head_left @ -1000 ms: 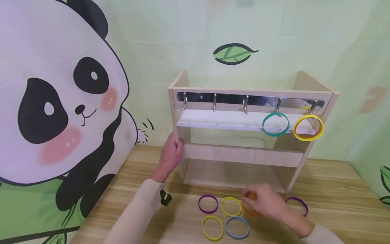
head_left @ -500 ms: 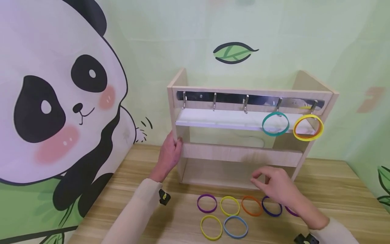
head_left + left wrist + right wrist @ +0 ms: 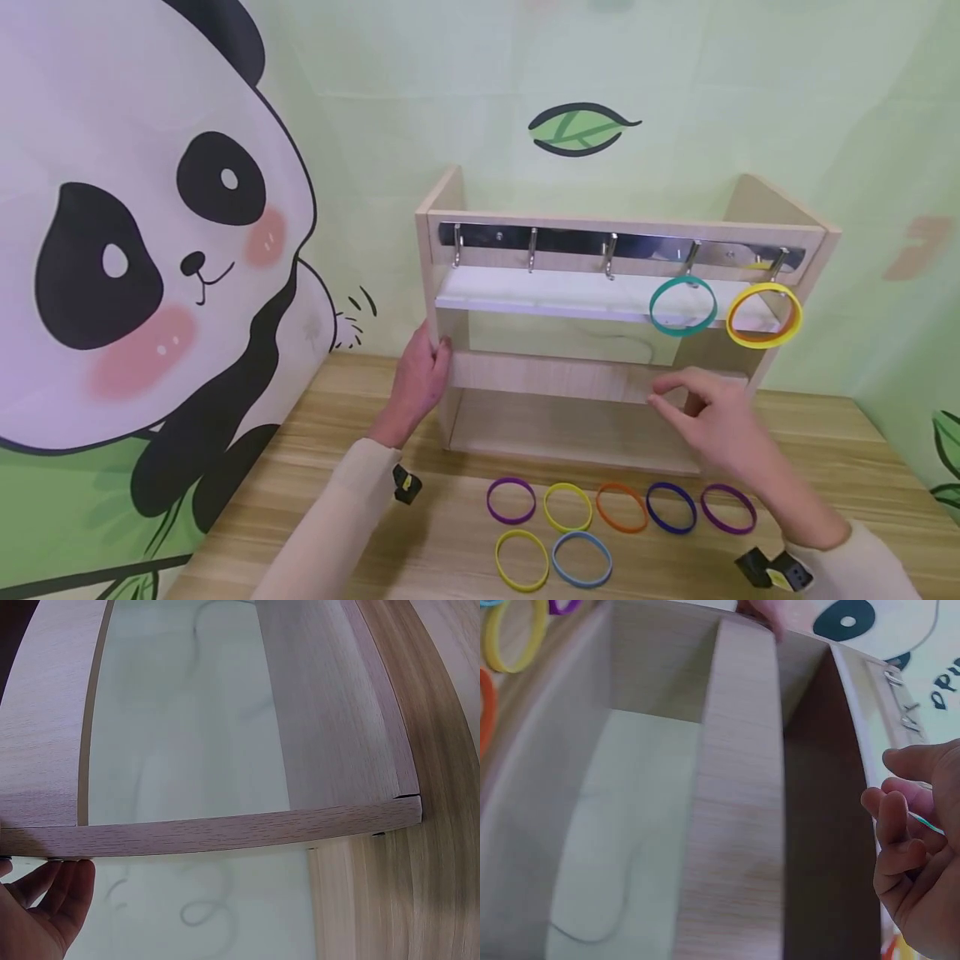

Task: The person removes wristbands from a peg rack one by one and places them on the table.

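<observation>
At the left side of a wooden shelf [image 3: 525,377], my left hand [image 3: 422,375] grips the side panel [image 3: 225,834]. My right hand [image 3: 712,417] is raised in front of the shelf's lower right part, thumb and forefinger apart and holding nothing; the right wrist view shows the other fingers of this hand [image 3: 922,847] loosely curled. A teal band [image 3: 652,315] hangs from the fourth hook, and a yellow band [image 3: 798,321] with an orange one [image 3: 789,321] from the fifth. Below lie loose bands, among them an orange band [image 3: 602,510], a dark blue band [image 3: 650,510] and a purple band [image 3: 705,507].
A metal hook rail [image 3: 570,242] runs along the shelf's top front; its three left hooks bear no bands. Further left on the wooden table [image 3: 315,500] lie a light blue band [image 3: 556,562], two yellow bands and another purple one. A panda-printed backdrop [image 3: 375,167] stands behind.
My right hand has risen from the orange band on the table, moving up and to the right. The dark blue band is uncovered. My left hand stays on the shelf's side.
</observation>
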`<state>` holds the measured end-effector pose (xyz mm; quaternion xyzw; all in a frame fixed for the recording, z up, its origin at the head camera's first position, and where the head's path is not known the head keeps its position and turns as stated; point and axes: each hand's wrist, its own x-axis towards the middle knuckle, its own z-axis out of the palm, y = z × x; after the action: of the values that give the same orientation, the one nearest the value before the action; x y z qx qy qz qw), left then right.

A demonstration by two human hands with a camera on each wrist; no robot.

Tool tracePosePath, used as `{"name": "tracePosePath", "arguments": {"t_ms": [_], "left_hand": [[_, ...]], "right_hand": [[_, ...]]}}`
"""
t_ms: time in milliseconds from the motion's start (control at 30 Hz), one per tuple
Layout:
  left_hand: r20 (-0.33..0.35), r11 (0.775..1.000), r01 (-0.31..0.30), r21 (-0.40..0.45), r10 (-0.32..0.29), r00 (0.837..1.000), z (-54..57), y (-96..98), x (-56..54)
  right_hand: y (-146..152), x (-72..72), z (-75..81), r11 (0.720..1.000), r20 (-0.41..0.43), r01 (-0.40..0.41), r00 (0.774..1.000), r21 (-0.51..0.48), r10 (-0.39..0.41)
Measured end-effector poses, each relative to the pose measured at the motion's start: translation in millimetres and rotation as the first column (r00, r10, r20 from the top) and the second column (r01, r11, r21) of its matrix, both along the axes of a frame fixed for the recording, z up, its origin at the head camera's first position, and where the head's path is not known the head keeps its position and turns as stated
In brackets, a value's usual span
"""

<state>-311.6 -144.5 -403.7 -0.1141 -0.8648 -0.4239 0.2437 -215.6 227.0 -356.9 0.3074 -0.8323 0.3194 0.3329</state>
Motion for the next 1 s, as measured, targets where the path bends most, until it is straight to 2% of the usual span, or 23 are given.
{"name": "tracePosePath", "arguments": {"t_ms": [133,300,433,733,900,1000], "left_hand": [[0.004,1.000,0.001,-0.002,-0.001,1.000,0.4,0.9,0.7],[0.017,1.000,-0.001,-0.001,0.001,1.000,1.2,1.3,0.7],[0.030,1.000,-0.003,0.006,0.003,1.000,1.9,1.0,0.8],[0.040,1.000,-0.004,0.007,0.003,0.999,0.1,0.4,1.0],[0.034,1.000,-0.004,0.002,0.004,0.999,-0.1,0.5,0.6],[0.037,1.000,-0.008,-0.001,0.008,0.999,0.4,0.1,1.0]], "right_hand": [[7,-5.7,11.3,0.999,-0.131,-0.030,0.991,-0.038,0.025],[12,-7.2,28.1,0.998,-0.190,-0.007,0.982,-0.056,-0.003],[15,-6.9,40.9,0.997,-0.199,0.020,0.979,-0.075,-0.034],[20,-11.6,63.3,0.984,-0.223,0.150,0.960,-0.098,-0.168],[18,-11.7,73.6,0.968,-0.166,0.237,0.954,-0.084,-0.248],[18,-12.6,77.4,0.964,-0.143,0.254,0.954,-0.079,-0.263]]}}
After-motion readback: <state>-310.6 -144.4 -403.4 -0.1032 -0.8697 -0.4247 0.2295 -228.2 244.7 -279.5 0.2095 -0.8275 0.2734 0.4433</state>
